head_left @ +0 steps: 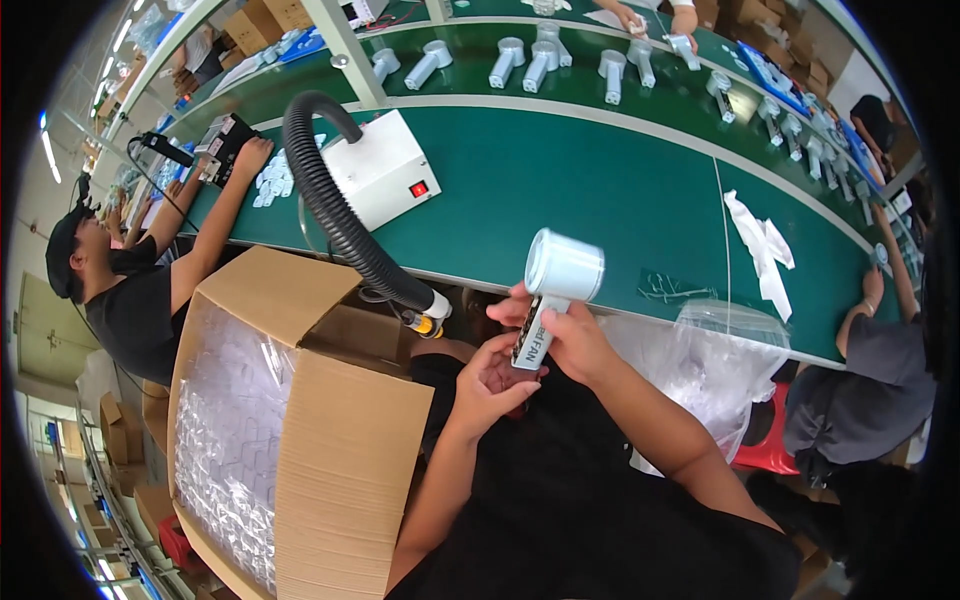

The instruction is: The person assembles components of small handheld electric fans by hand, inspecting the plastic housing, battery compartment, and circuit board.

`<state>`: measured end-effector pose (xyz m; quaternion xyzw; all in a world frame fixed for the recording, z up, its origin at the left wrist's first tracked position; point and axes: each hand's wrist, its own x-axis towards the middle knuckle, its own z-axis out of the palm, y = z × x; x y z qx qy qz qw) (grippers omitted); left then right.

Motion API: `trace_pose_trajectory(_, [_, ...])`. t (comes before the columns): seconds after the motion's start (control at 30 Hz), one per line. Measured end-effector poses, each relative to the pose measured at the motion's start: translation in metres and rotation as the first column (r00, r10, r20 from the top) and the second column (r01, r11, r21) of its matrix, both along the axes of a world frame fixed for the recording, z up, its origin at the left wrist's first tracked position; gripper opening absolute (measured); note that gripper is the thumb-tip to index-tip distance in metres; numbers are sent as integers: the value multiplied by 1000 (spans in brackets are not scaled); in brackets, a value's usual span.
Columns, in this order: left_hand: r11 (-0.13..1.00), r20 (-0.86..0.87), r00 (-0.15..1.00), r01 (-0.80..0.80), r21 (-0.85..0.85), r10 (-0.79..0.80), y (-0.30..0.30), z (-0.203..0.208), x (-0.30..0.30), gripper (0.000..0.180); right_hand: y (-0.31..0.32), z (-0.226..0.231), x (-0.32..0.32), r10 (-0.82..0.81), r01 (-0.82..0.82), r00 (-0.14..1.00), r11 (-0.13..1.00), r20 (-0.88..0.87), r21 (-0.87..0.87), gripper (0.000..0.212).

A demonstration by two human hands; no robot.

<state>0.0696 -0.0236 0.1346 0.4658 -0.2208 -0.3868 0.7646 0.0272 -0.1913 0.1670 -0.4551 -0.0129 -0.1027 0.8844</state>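
Note:
A pale blue handheld fan (566,266) is held up in front of my body, its round head at the top and its handle pointing down. My left hand (487,383) closes around the lower end of the handle. Higher up, my right hand (577,342) grips the handle just under the head, thumb on its front. Along the handle's left side runs a dark strip that looks like exposed inner parts. Fingers hide some of the handle.
Left of me stands an open cardboard box (345,470) with clear plastic packing. A black hose (330,200) arches from a white machine (385,170) on the green bench (600,180). More fans (507,62) line the conveyor. A clear bag (710,370) hangs right; co-workers sit both sides.

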Motion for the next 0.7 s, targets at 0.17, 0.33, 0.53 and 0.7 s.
trace_pose_trajectory(0.17, [1000,-222,975,-7,-20,3,1,-9,-5,41,2,21,-19,-185,182,978,983,96,32,48])
trace_pose_trajectory(0.33, [988,-659,749,-143,-59,69,-13,-32,8,24,-3,27,-42,112,-58,964,974,242,-220,46])
trace_pose_trajectory(0.53, [980,-599,777,-178,88,195,-44,-18,-4,53,7,4,-46,30,27,995,844,97,-536,36])
trace_pose_trajectory(0.7, [998,-645,765,-49,-47,7,-25,-15,-9,42,-15,32,-38,-96,198,966,868,238,-454,44])
